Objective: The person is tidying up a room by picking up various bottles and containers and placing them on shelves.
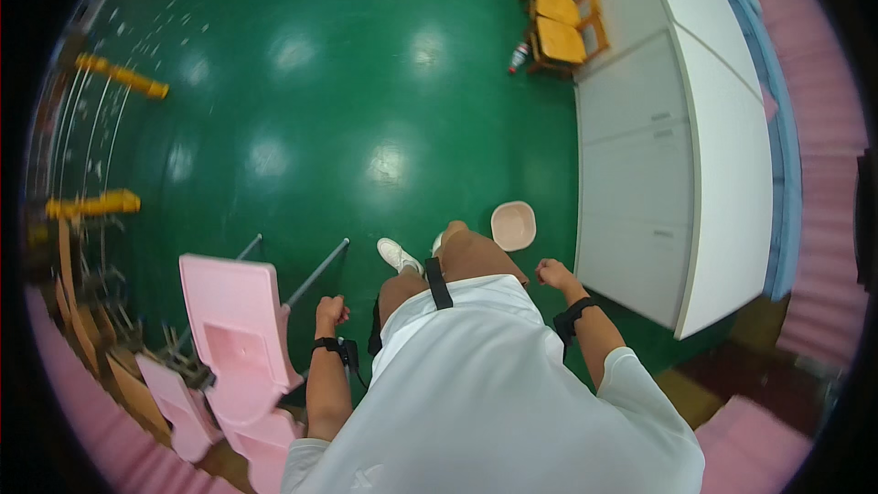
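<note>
1. Two hands out in front, and we start with the left hand (333,311): fingers loosely curled, nothing visible in the grip, black band (326,344) on the wrist.
2. Over to the right hand (552,273), half-closed, thumb side partly hidden; no object shows in it either, and it looks just as unoccupied.
3. Close in now! At eleven o'clock from the right hand sits the pale pink basin (513,226), upright on the green floor (347,128), near those fingers in view but apart from them.
4. At nine o'clock from the left hand, the pink plastic chair (242,297) with its grey metal legs; whether hand and frame touch, I can't tell.
5. So the stage, as I judge it: an empty-handed moment, standing or walking, a white shoe (400,254) showing at two o'clock from the left hand. Any grasp from here calls for opening the fingers, and the basin would demand a deep bend.
6. Further out, one o'clock from the right hand: the white cabinet (631,165). Twelve o'clock: wooden chairs (558,39) in a row, a bottle (519,58) beside them.
</note>
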The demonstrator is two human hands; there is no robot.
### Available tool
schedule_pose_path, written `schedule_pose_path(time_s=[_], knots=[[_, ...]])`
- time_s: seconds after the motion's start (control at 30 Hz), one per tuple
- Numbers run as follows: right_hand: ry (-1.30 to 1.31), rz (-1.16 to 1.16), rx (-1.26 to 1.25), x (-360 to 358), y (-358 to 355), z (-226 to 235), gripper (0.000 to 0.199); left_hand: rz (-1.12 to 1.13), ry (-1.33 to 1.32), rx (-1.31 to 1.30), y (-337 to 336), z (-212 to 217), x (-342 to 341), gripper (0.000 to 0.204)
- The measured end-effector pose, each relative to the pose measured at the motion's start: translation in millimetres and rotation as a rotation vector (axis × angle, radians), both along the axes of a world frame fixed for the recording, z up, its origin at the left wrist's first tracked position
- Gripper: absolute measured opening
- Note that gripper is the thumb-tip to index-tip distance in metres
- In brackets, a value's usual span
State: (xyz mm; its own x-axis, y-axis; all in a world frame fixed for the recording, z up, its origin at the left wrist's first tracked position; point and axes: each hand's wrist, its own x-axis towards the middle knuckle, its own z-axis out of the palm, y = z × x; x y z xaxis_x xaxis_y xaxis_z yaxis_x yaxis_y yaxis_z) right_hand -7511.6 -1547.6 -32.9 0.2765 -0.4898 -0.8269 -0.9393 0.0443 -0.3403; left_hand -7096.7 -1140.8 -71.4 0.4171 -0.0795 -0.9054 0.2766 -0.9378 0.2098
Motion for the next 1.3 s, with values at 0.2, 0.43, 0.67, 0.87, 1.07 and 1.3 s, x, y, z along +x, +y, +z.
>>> schedule_pose_path(time_s=[0.2,0.43,0.67,0.87,1.07,1.3], knots=[[0.099,-0.246,0.051,-42,45,-8,0.019,-0.340,-0.071,0.018,-112,13,64,0.040],[0.033,-0.090,0.049,-68,27,-70,0.021,-0.589,0.007,-0.130,-291,-12,92,0.033],[-0.090,-0.573,0.071,-25,-97,-71,0.023,-0.752,0.081,-0.327,-504,-21,65,0.028],[0.019,-0.273,0.166,8,-159,-177,0.025,-0.586,0.274,-0.323,-661,-90,12,0.024],[0.242,0.338,-0.176,13,-193,-361,0.038,-0.593,0.418,-0.408,-729,-185,-58,0.018],[0.402,0.538,-0.242,8,-248,-564,0.037,-0.926,0.366,-0.275,-736,-287,-94,0.018]])
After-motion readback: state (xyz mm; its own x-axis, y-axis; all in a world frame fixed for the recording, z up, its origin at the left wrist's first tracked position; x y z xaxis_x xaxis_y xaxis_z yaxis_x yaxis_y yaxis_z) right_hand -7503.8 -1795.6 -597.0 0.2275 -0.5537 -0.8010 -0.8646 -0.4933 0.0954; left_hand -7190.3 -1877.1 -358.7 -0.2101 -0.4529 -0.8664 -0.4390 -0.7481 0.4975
